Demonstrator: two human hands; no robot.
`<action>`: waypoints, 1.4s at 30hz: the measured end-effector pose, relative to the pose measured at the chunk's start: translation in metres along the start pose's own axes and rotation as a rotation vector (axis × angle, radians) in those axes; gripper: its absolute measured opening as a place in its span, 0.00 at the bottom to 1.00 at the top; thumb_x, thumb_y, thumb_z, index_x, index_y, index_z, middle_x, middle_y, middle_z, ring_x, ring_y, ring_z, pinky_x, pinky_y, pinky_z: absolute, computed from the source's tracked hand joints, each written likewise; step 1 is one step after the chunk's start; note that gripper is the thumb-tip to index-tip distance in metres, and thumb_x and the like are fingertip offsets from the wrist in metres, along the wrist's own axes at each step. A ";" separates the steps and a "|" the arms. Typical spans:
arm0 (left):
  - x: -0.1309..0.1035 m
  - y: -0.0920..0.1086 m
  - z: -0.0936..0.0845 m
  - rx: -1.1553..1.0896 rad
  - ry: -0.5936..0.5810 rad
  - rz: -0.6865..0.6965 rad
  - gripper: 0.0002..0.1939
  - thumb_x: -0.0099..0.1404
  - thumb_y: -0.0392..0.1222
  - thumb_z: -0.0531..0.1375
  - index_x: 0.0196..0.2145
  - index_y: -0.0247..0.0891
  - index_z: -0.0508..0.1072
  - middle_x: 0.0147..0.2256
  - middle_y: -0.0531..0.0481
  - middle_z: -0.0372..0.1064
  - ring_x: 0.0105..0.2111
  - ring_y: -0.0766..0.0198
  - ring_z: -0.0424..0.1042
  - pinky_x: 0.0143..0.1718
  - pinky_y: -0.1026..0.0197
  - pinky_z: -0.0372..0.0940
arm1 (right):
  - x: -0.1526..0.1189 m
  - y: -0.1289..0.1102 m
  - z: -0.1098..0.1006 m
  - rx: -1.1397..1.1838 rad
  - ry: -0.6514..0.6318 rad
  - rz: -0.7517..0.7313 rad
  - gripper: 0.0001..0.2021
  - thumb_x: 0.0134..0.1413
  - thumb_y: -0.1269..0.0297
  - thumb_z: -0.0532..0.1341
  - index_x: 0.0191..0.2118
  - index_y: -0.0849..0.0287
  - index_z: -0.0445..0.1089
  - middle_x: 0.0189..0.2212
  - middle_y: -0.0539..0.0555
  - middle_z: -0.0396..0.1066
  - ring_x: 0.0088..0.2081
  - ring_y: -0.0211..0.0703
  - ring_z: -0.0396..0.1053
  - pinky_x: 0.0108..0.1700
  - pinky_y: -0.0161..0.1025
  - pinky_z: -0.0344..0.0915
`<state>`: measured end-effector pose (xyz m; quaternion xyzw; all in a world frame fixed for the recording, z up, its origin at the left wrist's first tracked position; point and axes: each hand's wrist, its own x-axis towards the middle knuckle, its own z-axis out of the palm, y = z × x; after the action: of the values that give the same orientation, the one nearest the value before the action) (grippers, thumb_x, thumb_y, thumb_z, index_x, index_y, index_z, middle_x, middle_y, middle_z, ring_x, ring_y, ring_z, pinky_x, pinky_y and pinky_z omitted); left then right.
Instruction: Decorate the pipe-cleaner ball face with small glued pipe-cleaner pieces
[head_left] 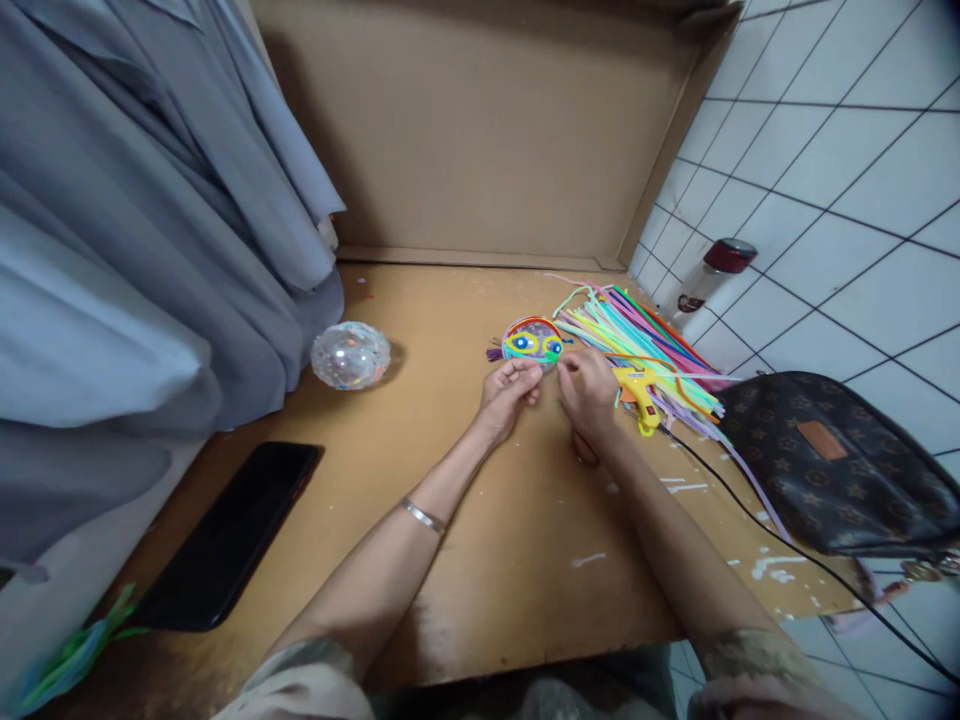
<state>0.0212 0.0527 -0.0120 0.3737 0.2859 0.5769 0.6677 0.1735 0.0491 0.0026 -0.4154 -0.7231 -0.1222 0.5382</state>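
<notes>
A small round craft face (532, 333) has yellow-rimmed blue eyes, an orange-red strip over its top and a purple tuft at its left side. My left hand (511, 392) is closed at its lower edge, thumb and fingers pinched on it. At its lower right, beside a bit of green, my right hand (589, 392) is closed in a pinch; what lies between those fingertips is too small to make out. Just right of that hand lies a yellow glue gun (637, 388) with a black cord. Scissor handles (585, 449) show partly beneath my right wrist.
Many coloured pipe cleaners (637, 330) lie at the back right, near a clear bottle (705, 280) with a dark red lid. A brown patterned bag (847, 470) sits at right. On the left are a clear ball (351, 356), a black phone (232, 535) and a grey curtain (150, 200).
</notes>
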 end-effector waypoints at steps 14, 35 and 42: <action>0.098 0.011 -0.021 0.619 0.119 0.313 0.20 0.63 0.41 0.59 0.51 0.40 0.80 0.62 0.41 0.72 0.66 0.50 0.66 0.69 0.47 0.59 | 0.058 0.015 0.010 0.676 -0.135 0.991 0.07 0.32 0.60 0.67 0.22 0.56 0.74 0.22 0.48 0.72 0.29 0.38 0.66 0.38 0.39 0.64; 0.053 -0.009 -0.040 0.499 0.032 0.464 0.22 0.63 0.58 0.66 0.49 0.45 0.80 0.59 0.41 0.72 0.64 0.49 0.67 0.68 0.47 0.58 | 0.042 0.016 0.020 0.623 -0.312 0.896 0.02 0.35 0.69 0.67 0.19 0.55 0.76 0.24 0.50 0.74 0.34 0.43 0.72 0.40 0.41 0.69; 0.051 -0.009 -0.040 0.525 0.018 0.485 0.26 0.62 0.61 0.66 0.51 0.44 0.78 0.58 0.40 0.71 0.63 0.49 0.68 0.68 0.47 0.59 | 0.043 0.015 0.018 0.629 -0.338 0.890 0.03 0.37 0.67 0.68 0.19 0.56 0.75 0.24 0.50 0.73 0.33 0.42 0.71 0.41 0.41 0.69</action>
<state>0.0024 0.1090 -0.0388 0.5844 0.3332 0.6287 0.3900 0.1694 0.0898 0.0295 -0.5136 -0.5560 0.4055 0.5125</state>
